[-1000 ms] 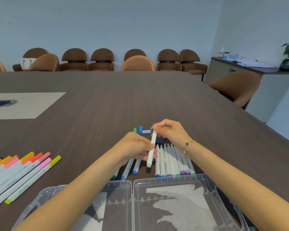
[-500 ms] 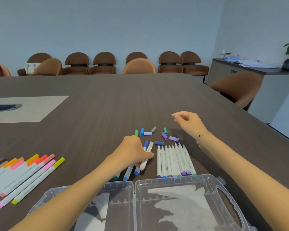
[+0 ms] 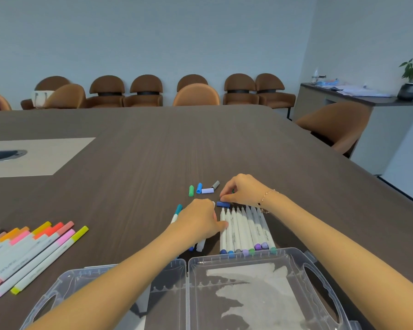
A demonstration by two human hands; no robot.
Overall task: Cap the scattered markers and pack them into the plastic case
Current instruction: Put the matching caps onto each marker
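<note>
right hand [image 3: 244, 190] grip: pinching dark blue cap [image 3: 223, 204], axis crosswise | left hand [image 3: 202, 220] grip: cannot tell

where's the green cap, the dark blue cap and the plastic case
green cap [image 3: 191, 190], head view, middle of its side
dark blue cap [image 3: 223, 204], head view, its left half, below the right hand's fingertips
plastic case [image 3: 287, 253], head view, far rim of the right half

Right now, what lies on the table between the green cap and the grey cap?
In the head view, two caps lie between the green cap and the grey cap: a blue cap and a lilac cap.
</note>
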